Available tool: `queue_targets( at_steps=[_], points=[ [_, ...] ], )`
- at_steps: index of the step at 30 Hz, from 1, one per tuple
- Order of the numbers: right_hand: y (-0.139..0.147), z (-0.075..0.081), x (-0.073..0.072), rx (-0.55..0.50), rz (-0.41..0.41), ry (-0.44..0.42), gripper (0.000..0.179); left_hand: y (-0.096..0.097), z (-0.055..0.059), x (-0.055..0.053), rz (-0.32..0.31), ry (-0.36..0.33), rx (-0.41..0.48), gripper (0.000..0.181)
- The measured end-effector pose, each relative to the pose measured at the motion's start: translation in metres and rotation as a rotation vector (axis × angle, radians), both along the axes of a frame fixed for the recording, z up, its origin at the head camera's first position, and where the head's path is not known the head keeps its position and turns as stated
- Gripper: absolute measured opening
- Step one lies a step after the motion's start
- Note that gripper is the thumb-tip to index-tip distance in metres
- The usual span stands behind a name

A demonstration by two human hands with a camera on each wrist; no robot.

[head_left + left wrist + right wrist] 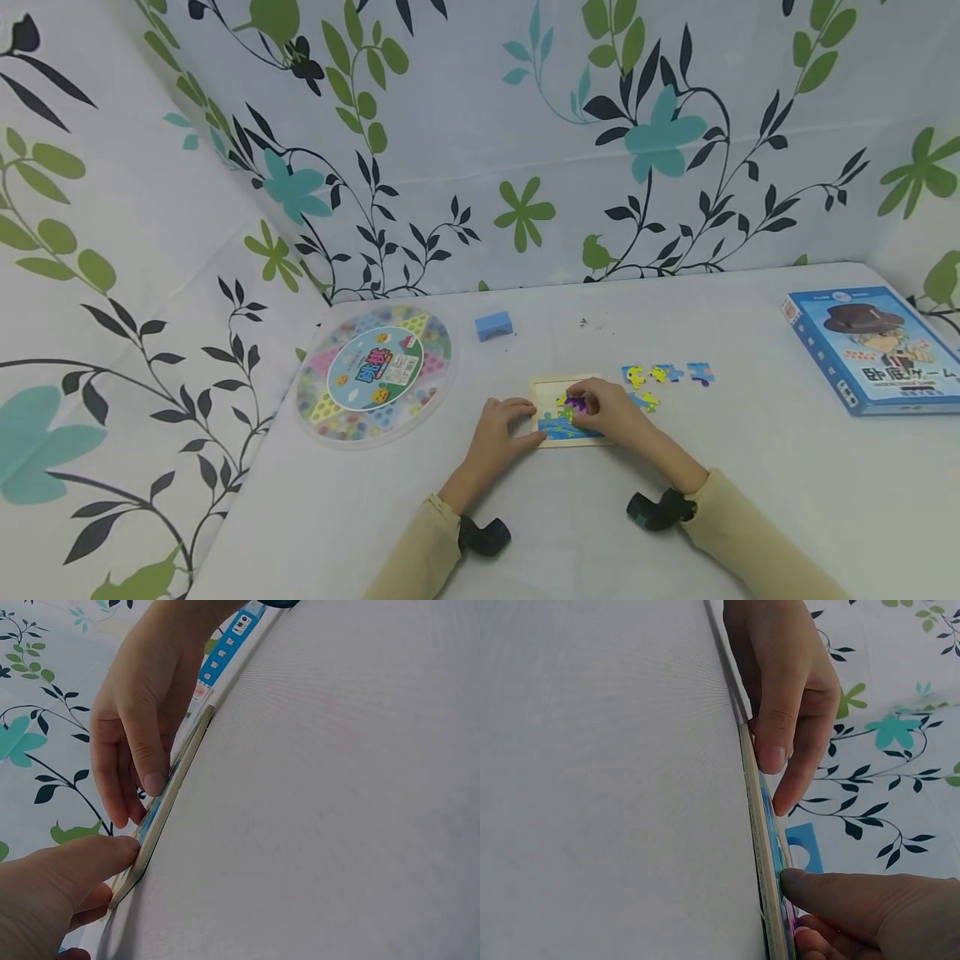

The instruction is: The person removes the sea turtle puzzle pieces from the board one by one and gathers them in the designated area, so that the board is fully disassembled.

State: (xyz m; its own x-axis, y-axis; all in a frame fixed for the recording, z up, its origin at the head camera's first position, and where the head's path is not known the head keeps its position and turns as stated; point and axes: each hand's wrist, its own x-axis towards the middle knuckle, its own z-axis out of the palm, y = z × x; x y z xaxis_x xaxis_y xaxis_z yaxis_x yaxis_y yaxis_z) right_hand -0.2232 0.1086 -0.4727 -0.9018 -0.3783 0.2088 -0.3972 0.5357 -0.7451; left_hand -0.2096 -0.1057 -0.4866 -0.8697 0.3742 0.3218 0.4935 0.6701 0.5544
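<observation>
A shallow wooden puzzle tray (pixel 551 388) lies flat on the table, its lower part filled with blue and green jigsaw pieces. My left hand (pixel 495 429) grips the tray's left side, thumb near the lower left corner and fingers along the edge. Over the middle of the tray, my right hand (pixel 618 415) pinches a purple jigsaw piece (pixel 576 403), partly hidden by the fingers. In the right wrist view, the right thumb (pixel 832 892) sits right at the puzzle surface. Several loose pieces (pixel 634 377), blue with yellow shapes, lie just right of the tray.
A round board game box (pixel 375 367) with coloured beads lies at the left. A small blue block (pixel 493 325) stands behind the tray. To the far right is a blue game box (pixel 873 350). Leaf-patterned cloth (pixel 480 150) hangs behind the white table.
</observation>
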Motion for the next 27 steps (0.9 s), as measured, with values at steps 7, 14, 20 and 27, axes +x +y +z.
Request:
queue_targets(
  at_steps=[7, 14, 20, 27],
  points=[
    [0.0026, -0.0017, -0.0029, -0.035, 0.052, -0.033, 0.036, 0.0005, 0.0007, 0.0002, -0.007, 0.007, 0.001, 0.036],
    [-0.0015, 0.0012, -0.0007, -0.033, 0.064, -0.012, 0.038, 0.0, 0.0015, 0.0011, -0.011, 0.013, 0.022, 0.036],
    [-0.0019, -0.0014, -0.0013, -0.038, 0.052, -0.014, 0.039, 0.0, 0.0008, 0.001, -0.009, 0.009, 0.021, 0.036],
    [-0.0014, -0.0015, -0.002, -0.029, 0.051, -0.002, 0.045, 0.0003, -0.0014, -0.0005, 0.004, 0.008, 0.001, 0.036]
  ],
)
